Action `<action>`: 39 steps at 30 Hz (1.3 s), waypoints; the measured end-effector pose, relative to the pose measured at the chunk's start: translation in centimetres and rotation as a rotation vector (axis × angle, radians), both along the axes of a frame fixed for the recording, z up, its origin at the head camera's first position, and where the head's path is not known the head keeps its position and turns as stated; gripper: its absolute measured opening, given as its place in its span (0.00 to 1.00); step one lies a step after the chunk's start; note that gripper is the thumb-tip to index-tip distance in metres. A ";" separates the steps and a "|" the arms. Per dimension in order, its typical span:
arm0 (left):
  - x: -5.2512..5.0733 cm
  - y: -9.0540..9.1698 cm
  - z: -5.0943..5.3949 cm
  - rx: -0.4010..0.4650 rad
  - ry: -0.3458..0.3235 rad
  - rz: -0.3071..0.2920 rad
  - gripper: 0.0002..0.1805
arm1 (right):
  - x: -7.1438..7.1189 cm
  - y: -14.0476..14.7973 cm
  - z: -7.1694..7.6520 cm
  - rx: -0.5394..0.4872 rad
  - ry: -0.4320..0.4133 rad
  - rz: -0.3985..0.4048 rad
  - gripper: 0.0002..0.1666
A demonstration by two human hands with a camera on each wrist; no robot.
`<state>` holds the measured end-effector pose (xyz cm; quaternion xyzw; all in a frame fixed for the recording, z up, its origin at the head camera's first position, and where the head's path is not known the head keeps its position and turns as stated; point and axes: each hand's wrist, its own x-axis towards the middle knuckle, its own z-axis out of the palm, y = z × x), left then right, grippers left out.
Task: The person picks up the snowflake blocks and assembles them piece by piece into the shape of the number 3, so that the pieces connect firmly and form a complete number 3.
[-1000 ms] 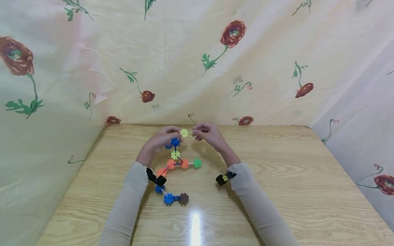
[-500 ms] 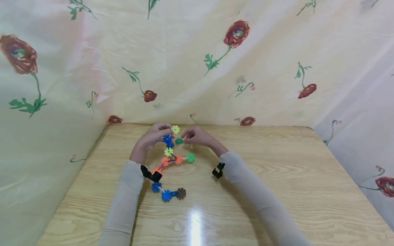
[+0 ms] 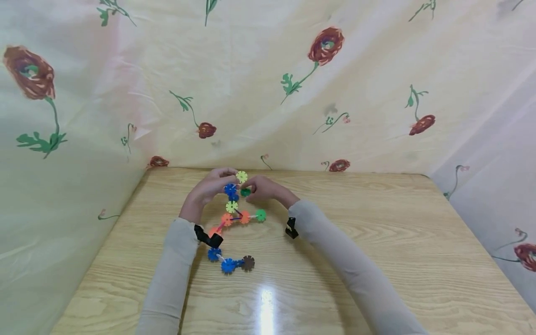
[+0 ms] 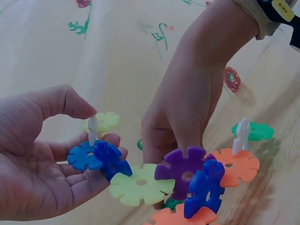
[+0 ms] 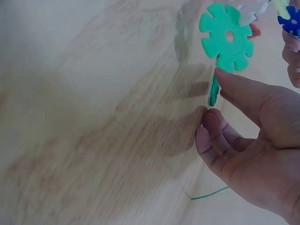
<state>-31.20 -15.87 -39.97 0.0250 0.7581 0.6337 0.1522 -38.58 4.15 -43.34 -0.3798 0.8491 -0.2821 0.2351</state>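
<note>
Notched plastic building discs are joined edge to edge into a chain. At its far end my left hand [image 3: 211, 187] pinches a white disc [image 4: 93, 130], thumb on its top, fingers behind a blue disc [image 4: 84, 156]. A pale yellow disc [image 3: 241, 177] sticks up beside those fingertips. My right hand [image 3: 267, 189] pinches a dark green disc [image 5: 213, 90] edge-on, close to the left hand. Whether it touches the chain I cannot tell. A lighter green disc [image 3: 261, 215] ends a side branch, and a purple disc [image 4: 184, 173] sits mid-chain.
The chain runs toward the person past orange discs [image 3: 227, 219] to a blue disc [image 3: 228, 265] and a brown disc [image 3: 248, 263] on the wooden table [image 3: 360, 260]. A flowered curtain [image 3: 251, 83] stands behind the table's far edge.
My right hand has moved left and slightly down, its wrist turning, and the dark green disc has come into sight in its fingers. The left hand and chain have shifted slightly left.
</note>
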 end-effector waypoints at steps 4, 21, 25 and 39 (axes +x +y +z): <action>0.0 0.2 0.0 0.002 0.002 -0.009 0.24 | 0.1 -0.1 -0.1 0.014 0.037 -0.032 0.20; -0.2 2.0 -0.8 0.024 -0.048 -0.005 0.18 | 1.3 3.0 -1.0 -0.171 -0.043 -0.156 0.09; -0.2 2.6 -1.1 0.023 -0.045 -0.009 0.17 | 1.8 4.2 -1.1 -0.217 -0.044 -0.208 0.08; -0.1 4.2 -1.3 0.086 -0.056 -0.003 0.20 | 2.9 7.1 0.6 -0.501 -0.127 -0.416 0.12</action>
